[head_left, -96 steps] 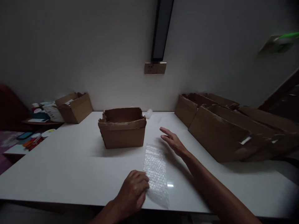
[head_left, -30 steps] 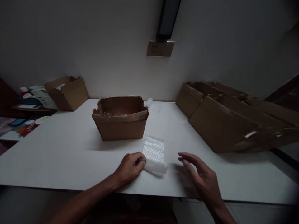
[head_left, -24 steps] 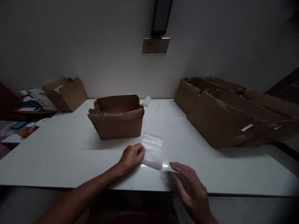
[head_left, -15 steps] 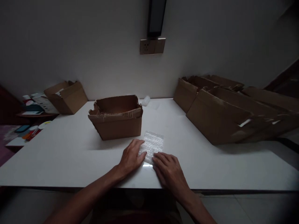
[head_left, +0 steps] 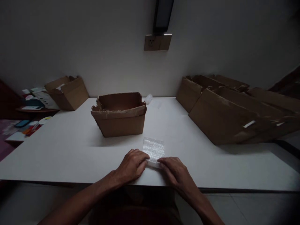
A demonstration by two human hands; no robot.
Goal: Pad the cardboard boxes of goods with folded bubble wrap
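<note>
Bubble-wrap sheet, clear and rectangular, lies just off the near right corner of the open brown cardboard box; left hand and right hand pinch the sheet's near edge, where light, even pressure should keep it straight.

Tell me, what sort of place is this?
Indoors, perhaps a small workroom or a room at home: a white table stands against a wall, with open cardboard boxes and bubble wrap on it.
</note>
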